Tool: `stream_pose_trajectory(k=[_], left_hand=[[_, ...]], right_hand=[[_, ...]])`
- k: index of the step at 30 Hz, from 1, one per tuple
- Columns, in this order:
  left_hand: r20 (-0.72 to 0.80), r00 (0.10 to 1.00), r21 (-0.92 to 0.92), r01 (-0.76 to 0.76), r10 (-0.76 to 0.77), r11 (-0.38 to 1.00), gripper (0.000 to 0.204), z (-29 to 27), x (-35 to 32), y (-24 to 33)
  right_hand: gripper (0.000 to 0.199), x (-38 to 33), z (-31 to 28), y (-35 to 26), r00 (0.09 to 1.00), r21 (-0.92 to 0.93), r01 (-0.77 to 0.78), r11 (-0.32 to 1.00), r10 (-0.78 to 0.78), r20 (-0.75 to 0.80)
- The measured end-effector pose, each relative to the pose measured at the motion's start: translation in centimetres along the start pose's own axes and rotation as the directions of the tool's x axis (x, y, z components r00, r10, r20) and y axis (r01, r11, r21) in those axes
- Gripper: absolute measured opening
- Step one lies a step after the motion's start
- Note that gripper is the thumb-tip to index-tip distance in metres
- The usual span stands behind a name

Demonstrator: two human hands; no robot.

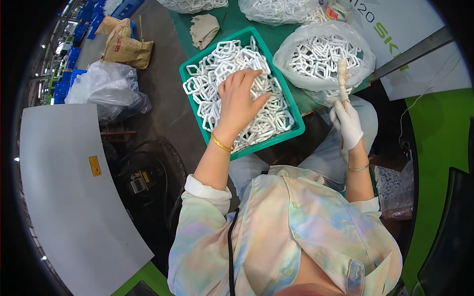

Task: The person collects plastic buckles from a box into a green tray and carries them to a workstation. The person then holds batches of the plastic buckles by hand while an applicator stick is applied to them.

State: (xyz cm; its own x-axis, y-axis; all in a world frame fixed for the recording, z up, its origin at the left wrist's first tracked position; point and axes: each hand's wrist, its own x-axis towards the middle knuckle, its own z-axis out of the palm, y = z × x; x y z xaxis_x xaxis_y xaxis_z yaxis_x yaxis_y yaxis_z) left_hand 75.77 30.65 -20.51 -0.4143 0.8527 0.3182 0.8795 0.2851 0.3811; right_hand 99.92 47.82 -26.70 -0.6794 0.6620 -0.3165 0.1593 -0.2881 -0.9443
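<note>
My bare left hand [240, 101] rests on a heap of white plastic angular rings [261, 116], its thumb spread away from the bent fingers. No ring shows in its grasp, though the fingertips are partly hidden among the rings. The heap fills a green plastic crate [295, 132] to the brim. In a white glove, my right hand [347, 121] is closed round a thin stick [342, 84] with a cream wrapped head, held upright. Just beyond that hand, a clear plastic bag [365, 59] stands open with more white rings inside.
More bags of rings [276, 11] and a jar [339, 10] lie at the back of the green table [237, 19], beside a crumpled cloth glove [204, 30]. A metal bar [414, 53] slants at right. A grey panel [79, 187] stands on the left.
</note>
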Motion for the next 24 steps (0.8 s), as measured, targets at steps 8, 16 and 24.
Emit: stream_pose_trajectory(k=[8,16,24], left_hand=[[0.029,1.000,0.005,0.000,0.000,1.000,0.052,-1.2,-0.7,-0.5],[0.124,0.990,0.071,0.053,-0.062,0.996,0.046,-1.7,0.5,-1.0],[0.038,0.999,0.268,0.014,-0.025,0.963,0.040,-1.3,0.8,-1.0]], right_hand=[[0.033,-0.2,-0.1,0.3,1.000,-0.019,-0.009,1.000,0.008,-0.017],[0.033,-0.2,0.0,0.3,0.999,-0.013,-0.036,0.999,0.036,-0.019],[0.030,-0.4,-0.5,0.6,0.999,0.026,-0.032,0.999,0.032,-0.010]])
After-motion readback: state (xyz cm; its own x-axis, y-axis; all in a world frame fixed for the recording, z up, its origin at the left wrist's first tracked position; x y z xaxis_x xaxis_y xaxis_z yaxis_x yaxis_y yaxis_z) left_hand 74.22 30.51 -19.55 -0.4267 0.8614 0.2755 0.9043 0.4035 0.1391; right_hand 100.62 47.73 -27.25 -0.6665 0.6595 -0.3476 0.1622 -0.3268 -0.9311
